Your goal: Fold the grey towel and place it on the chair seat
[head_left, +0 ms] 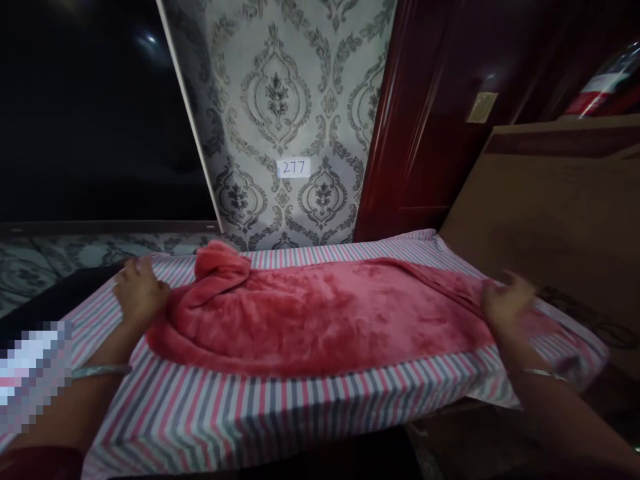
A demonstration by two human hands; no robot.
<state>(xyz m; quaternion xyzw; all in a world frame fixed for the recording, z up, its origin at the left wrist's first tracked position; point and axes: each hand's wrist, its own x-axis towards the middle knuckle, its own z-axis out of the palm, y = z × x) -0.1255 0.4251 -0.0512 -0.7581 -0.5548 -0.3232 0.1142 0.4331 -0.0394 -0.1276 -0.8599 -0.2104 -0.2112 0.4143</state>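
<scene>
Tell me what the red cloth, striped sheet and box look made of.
Red cloth: likely plush fleece; soft sheen, light and dark brushed patches. Striped sheet: thin fabric, perhaps cotton; matte, softly creased. Box: probably cardboard; dull brown, flat-sided.

A label [293,167] on the wallpaper [277,97] reads "277".

This looks like a room in a home: there is flowery wallpaper [277,93], a large television [100,120] at left, glossy dark red woodwork [425,133], and a plush red cloth [320,320] lying on a striped cover [280,407].
</scene>
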